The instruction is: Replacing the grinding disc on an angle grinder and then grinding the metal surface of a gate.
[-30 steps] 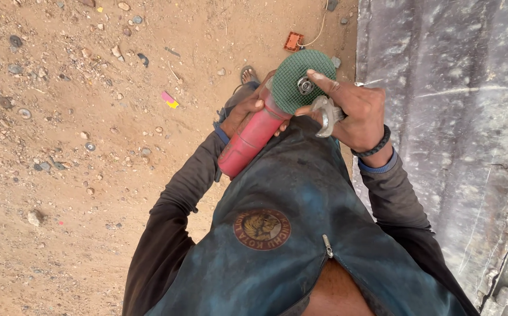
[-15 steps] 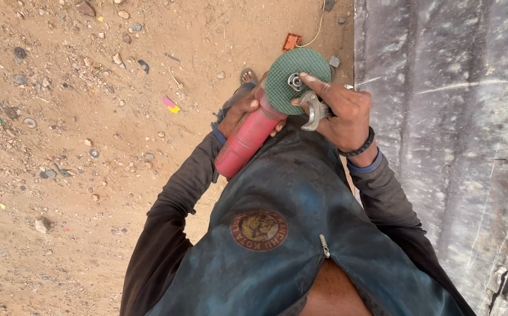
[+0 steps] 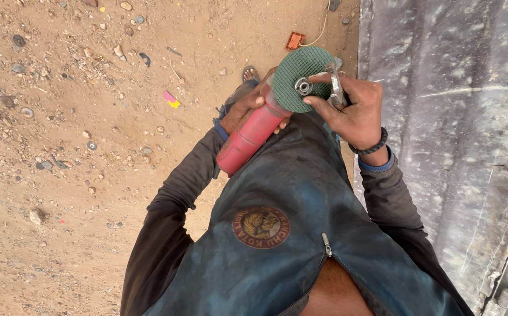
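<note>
nearest the camera is the person's dark blue, dusty work jacket with a round stitched patch (image 3: pixel 261 227) and a small metal zip pull (image 3: pixel 326 244), both sleeves reaching forward. just beyond it the left hand (image 3: pixel 248 108) is closed around the red cylindrical plastic body of an angle grinder (image 3: pixel 249 136), gripping near the head end so that the tail of the body points back toward the chest. the right hand (image 3: pixel 350 108) is partly curled: its fingertips (image 3: pixel 311 101) rest on the green round abrasive disc (image 3: pixel 300 73) beside the small metal centre nut (image 3: pixel 303 86), and the same hand holds a grey metal tool (image 3: pixel 336 88), probably a spanner, against the disc's far edge. the grinder looks fairly heavy and rigid, best held by the red barrel as it is now; the disc is thin, stiff and gritty, likely brittle if bent, and safer handled by its flat face than by its rim. a dark beaded band (image 3: pixel 369 144) circles the right wrist. to the right rises a grey corrugated metal sheet (image 3: pixel 453 117), scuffed and streaked. farther off lies sandy ground (image 3: pixel 78 117) strewn with pebbles and litter, a sandalled foot (image 3: pixel 249 74), and a small orange plug block (image 3: pixel 294 40) on a pale cord (image 3: pixel 319 26). no containers are in view.
</note>
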